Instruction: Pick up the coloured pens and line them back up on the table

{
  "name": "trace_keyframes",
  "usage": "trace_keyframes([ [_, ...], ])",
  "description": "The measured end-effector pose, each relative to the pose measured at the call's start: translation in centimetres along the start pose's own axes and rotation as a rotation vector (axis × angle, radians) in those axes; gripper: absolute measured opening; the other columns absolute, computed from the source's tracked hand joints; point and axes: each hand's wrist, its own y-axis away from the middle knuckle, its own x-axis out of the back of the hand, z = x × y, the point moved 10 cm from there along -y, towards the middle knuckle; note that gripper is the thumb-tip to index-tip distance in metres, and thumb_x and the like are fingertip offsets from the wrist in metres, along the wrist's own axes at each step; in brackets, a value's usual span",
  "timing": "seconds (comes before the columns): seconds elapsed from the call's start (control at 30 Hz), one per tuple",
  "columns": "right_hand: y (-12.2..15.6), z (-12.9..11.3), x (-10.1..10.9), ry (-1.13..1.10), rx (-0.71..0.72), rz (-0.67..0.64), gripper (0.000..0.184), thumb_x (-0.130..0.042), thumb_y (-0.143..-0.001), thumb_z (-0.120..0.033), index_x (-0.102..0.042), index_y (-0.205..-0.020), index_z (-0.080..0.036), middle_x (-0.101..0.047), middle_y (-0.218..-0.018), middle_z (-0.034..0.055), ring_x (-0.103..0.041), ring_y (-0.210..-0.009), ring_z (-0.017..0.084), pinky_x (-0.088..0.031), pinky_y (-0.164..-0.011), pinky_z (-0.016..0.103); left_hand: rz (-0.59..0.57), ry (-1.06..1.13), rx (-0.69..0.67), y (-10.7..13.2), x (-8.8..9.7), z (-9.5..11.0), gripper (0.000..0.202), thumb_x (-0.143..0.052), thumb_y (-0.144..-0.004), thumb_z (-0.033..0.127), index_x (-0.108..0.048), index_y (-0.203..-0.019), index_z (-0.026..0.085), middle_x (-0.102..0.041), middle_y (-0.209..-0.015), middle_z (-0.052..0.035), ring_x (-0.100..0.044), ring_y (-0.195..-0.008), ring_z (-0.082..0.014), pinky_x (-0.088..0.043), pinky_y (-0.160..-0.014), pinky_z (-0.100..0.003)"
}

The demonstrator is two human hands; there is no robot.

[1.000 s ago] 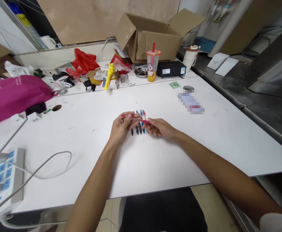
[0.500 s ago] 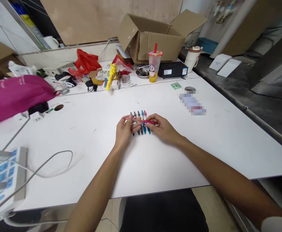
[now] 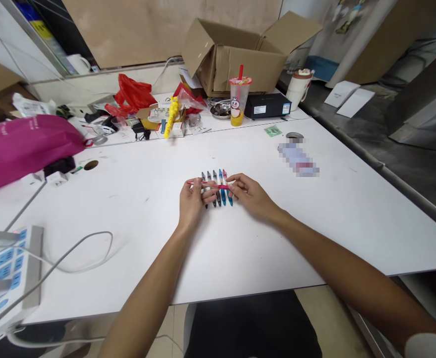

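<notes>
A slim pen with pink parts (image 3: pixel 223 187) is held crosswise above a row of pens. My left hand (image 3: pixel 191 201) pinches its left part between thumb and fingers, the other fingers partly spread beneath it. My right hand (image 3: pixel 253 196) has its thumb and fingertips closed at the pen's right end, covering that tip. Below lie several pens side by side on the white table (image 3: pixel 136 243): dark ones (image 3: pixel 215 174) at the left, then a blue pen (image 3: pixel 223 199) and one with a pink top and blue lower end (image 3: pixel 230 200). My fingers partly hide the row.
At the back stand a cardboard box (image 3: pixel 248 64), a drink cup (image 3: pixel 237 104), a black box (image 3: pixel 268 106) and a tumbler (image 3: pixel 299 89). A magenta bag (image 3: pixel 27 149) lies left, above a power strip (image 3: pixel 16 268) with a loose cable. A blurred item (image 3: pixel 298 160) lies right.
My right hand's thumb and fingertips have shifted on the pink pen and now cover its right end, which showed earlier. The left hand and the row of pens look almost unchanged.
</notes>
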Motion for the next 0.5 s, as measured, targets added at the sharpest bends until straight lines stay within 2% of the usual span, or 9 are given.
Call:
trace_keyframes([
  [0.3,0.0,-0.4,0.3,0.024,0.002,0.044,0.027,-0.064,-0.094,-0.039,-0.064,-0.117,-0.024,-0.07,-0.107,0.0065,-0.064,-0.095,0.021,-0.051,-0.084,0.039,-0.002,-0.007,0.017,0.2,-0.3,-0.1,0.026,-0.065,-0.097,0.042,-0.052,-0.1,0.019,-0.079,-0.098,-0.0132,-0.078,-0.073,-0.0181,-0.06,-0.059,-0.024],
  [0.4,0.0,-0.3,0.1,0.014,-0.006,0.03,0.023,-0.06,-0.097,-0.041,-0.068,-0.108,-0.024,-0.07,-0.097,0.0045,-0.064,-0.089,0.02,-0.05,-0.078,0.037,0.018,-0.005,0.023,0.2,-0.1,-0.1,0.022,-0.063,-0.099,0.039,-0.053,-0.102,0.019,-0.079,-0.098,-0.0125,-0.078,-0.072,-0.0172,-0.06,-0.059,-0.023],
  [0.5,0.0,-1.1,0.6,0.047,0.064,0.068,0.014,-0.065,-0.094,-0.037,-0.07,-0.099,-0.025,-0.069,-0.101,0.0041,-0.063,-0.089,0.019,-0.047,-0.067,0.032,0.036,0.034,0.049,0.1,0.0,-0.4,0.019,-0.06,-0.101,0.036,-0.057,-0.1,0.017,-0.079,-0.1,-0.0135,-0.078,-0.073,-0.0164,-0.06,-0.06,-0.022],
])
